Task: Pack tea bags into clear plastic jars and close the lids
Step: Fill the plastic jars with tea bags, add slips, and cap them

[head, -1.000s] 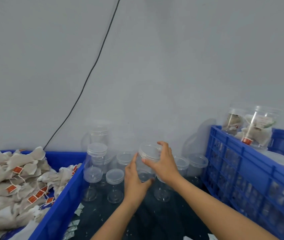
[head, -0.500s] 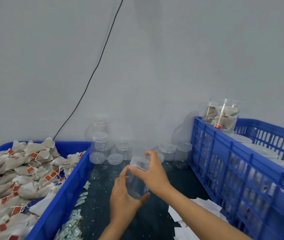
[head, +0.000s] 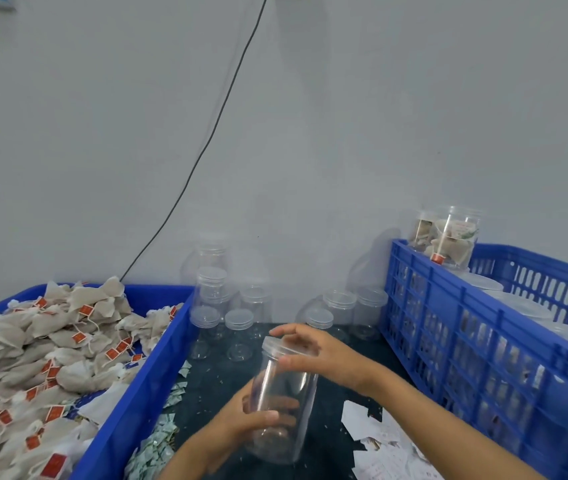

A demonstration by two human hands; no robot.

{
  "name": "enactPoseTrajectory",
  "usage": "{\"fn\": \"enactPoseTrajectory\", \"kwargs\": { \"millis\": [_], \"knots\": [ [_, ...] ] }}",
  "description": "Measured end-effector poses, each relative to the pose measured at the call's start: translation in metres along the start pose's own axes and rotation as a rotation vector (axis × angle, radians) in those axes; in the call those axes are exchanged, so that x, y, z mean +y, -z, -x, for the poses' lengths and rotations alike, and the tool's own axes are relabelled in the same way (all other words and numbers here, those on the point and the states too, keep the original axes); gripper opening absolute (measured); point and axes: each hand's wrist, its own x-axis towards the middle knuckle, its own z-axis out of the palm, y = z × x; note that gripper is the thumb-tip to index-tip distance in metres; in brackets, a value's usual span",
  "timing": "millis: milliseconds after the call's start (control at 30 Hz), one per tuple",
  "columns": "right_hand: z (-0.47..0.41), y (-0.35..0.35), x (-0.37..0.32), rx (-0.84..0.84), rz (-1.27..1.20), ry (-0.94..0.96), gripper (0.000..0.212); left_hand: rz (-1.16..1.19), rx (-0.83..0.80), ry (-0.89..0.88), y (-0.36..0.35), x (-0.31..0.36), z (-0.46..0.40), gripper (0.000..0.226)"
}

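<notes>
An empty clear plastic jar (head: 284, 386) with a translucent lid (head: 275, 344) is held tilted between my hands above the dark table. My left hand (head: 241, 419) wraps round the lower part of the jar. My right hand (head: 317, 353) grips the lid at the top, thumb and fingers curled round its rim. Tea bags (head: 50, 344) with red tags fill the blue tray on the left. Several empty lidded jars (head: 239, 336) stand by the wall.
A blue tray (head: 144, 393) borders the left side. A blue slatted crate (head: 466, 341) on the right holds filled jars (head: 452, 240). White paper slips (head: 379, 441) and small sachets (head: 158, 441) lie on the table. A black cable (head: 206, 147) hangs down the wall.
Both hands have carried one jar from the group by the wall toward me. The left hand has shifted down to the jar's body while the right stays on the lid.
</notes>
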Motion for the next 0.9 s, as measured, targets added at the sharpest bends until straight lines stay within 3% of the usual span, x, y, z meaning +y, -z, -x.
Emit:
{"fn": "enactPoseTrajectory", "kwargs": {
  "millis": [100,200,333,600,700,767,900],
  "knots": [
    [0.001,0.007,-0.006,-0.049,-0.014,-0.041,0.074,-0.094,0.174,-0.043,-0.009,-0.005,-0.006,0.095],
    [-0.005,0.000,-0.006,0.041,0.065,-0.118,0.092,-0.317,0.371,-0.147,-0.015,-0.006,-0.013,0.097],
    [-0.013,-0.010,0.003,0.168,0.101,-0.160,0.084,-0.515,0.499,-0.169,-0.014,-0.003,-0.014,0.099],
    [-0.007,-0.003,0.013,-0.016,-0.183,-0.113,0.073,0.019,-0.043,0.070,0.006,-0.002,0.007,0.091],
    [-0.005,-0.001,0.016,0.063,-0.535,-0.057,0.071,0.218,-0.158,0.149,0.010,-0.013,0.012,0.102],
    [-0.005,0.002,0.022,0.197,-0.734,-0.069,0.072,0.291,-0.054,0.141,0.010,-0.022,0.013,0.104],
    [-0.007,-0.008,0.047,0.337,-0.936,-0.308,0.058,0.181,0.343,0.050,0.006,-0.038,0.012,0.097]
  ]
}}
